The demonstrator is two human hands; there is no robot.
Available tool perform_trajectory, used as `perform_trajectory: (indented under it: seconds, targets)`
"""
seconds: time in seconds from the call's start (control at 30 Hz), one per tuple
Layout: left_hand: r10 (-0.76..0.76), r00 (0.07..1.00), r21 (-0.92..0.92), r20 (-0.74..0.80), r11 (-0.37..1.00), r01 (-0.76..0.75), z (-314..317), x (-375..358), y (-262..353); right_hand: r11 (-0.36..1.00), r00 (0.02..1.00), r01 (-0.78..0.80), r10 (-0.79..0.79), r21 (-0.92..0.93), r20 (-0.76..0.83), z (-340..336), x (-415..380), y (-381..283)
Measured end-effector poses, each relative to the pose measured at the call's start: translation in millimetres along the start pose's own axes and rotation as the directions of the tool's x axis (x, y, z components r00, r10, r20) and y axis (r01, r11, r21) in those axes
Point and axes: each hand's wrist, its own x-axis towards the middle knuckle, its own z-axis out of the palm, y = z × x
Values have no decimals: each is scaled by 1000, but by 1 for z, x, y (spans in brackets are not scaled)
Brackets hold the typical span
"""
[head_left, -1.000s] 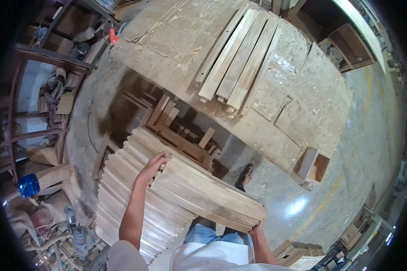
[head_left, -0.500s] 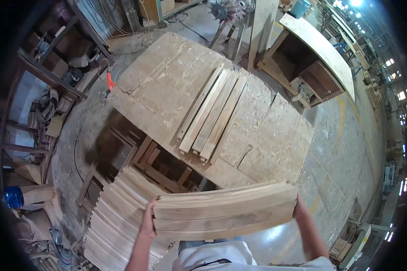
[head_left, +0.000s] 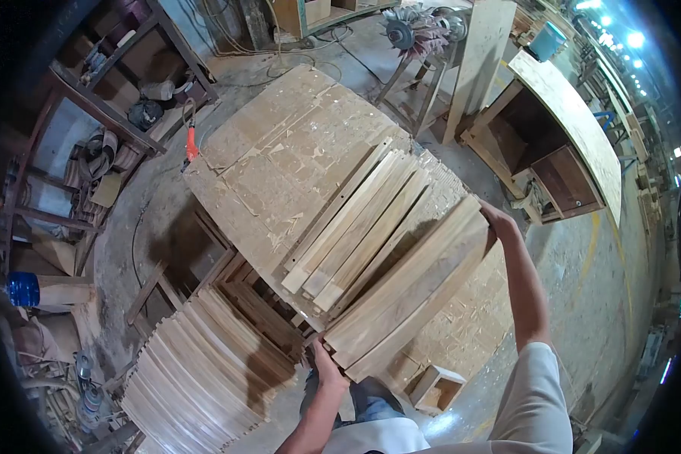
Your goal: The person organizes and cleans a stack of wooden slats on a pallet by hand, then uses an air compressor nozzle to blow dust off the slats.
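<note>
A stack of wooden boards [head_left: 416, 284] spans the space between my hands, tilted diagonally over the right part of the worktable. At its near end my left hand [head_left: 329, 367] is closed on the boards. My right hand [head_left: 498, 221] grips the far end. Just left of the held stack, several wooden strips [head_left: 356, 227] lie side by side on the worktable [head_left: 257, 144]. The stack overlaps the rightmost strips' side of the tabletop and casts a shadow there.
A large pile of curved slats [head_left: 204, 363] stands at the lower left, beside the table. A small open wooden box [head_left: 437, 390] is near the table's front right edge. An orange-handled tool [head_left: 191, 142] hangs at the left corner. A wooden cabinet [head_left: 560, 144] stands beyond.
The held boards have moved from in front of my body onto the area over the table, turning from level to diagonal. My right hand has reached farther forward.
</note>
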Motion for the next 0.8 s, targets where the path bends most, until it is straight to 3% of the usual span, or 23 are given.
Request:
perform_trajectory:
  seconds: [0.07, 0.1, 0.17, 0.2, 0.23, 0.3, 0.33, 0.37, 0.4, 0.43, 0.47, 0.5, 0.53, 0.6, 0.63, 0.67, 0.7, 0.73, 0.77, 0.8]
  targets:
    - [18, 1000, -15, -2, 1000, -18, 5, 13, 7, 985, 979, 171, -171, 10, 108, 8, 15, -16]
    - [31, 1000, -26, 1, 999, -31, 6, 20, 12, 987, 980, 161, -161, 12, 114, 7, 29, -21]
    - [65, 998, -27, -2, 998, -65, 6, 32, 28, 952, 986, -4, -47, -307, -160, 6, 58, -22]
    - [69, 997, 112, -19, 991, -67, 12, 30, 44, 955, 944, -130, 37, -266, -329, 40, -9, -75]
    - [70, 997, 245, -34, 968, -59, 15, 23, 55, 951, 944, -145, 51, -273, -325, 34, -10, -66]
    - [177, 972, 449, -152, 889, -91, 22, -8, 82, 911, 837, 80, -282, -405, -468, 25, -9, -57]
    - [332, 928, 531, -170, 824, -197, 22, -19, 88, 925, 830, 156, -313, -346, -463, 31, -21, -52]
    - [338, 923, 523, -183, 829, -200, 24, -27, 92, 918, 794, 218, -364, -331, -487, 37, -34, -40]
    - [435, 897, 593, -82, 744, -307, 26, -33, 99, 906, 754, 283, -413, -315, -511, 45, -49, -27]
    - [519, 854, 650, 24, 641, -408, 30, -38, 107, 933, 739, 287, -360, -218, -569, 56, -66, -12]
    - [617, 763, 769, 191, 389, -507, 37, -41, 115, 950, 732, 290, -299, -117, -613, 69, -88, 5]
    - [644, 705, 816, 298, 211, -538, 46, -34, 121, 983, 812, 163, -87, 80, -577, 89, -118, 17]
    - [616, 653, 839, 441, -24, -544, 58, -25, 126, 975, 842, 100, 24, 200, -539, 112, -143, 21]
    - [452, 605, 730, 656, -177, -660, 102, -8, 130, 908, 920, 107, 64, 405, -386, 156, -171, 62]
    - [376, 527, 641, 762, -323, -696, 123, 10, 125, 876, 950, 77, 81, 476, -303, 181, -187, 72]
    - [362, 467, 565, 807, -245, -788, 139, 29, 113, 840, 974, 27, 101, 541, -205, 202, -202, 80]
    - [239, 585, 625, 775, -155, -765, 155, 41, 103, 852, 986, -20, 104, 523, -131, 216, -214, 88]
    - [100, 626, 634, 774, -114, -765, 159, 49, 87, 856, 985, 18, 72, 517, -154, 229, -226, 93]
    - [147, 608, 618, 780, -34, -785, 158, 42, 73, 856, 983, 65, 34, 513, -181, 239, -233, 94]
    - [215, 590, 623, 779, -157, -766, 151, 49, 49, 861, 992, 41, 26, 507, -124, 245, -238, 91]
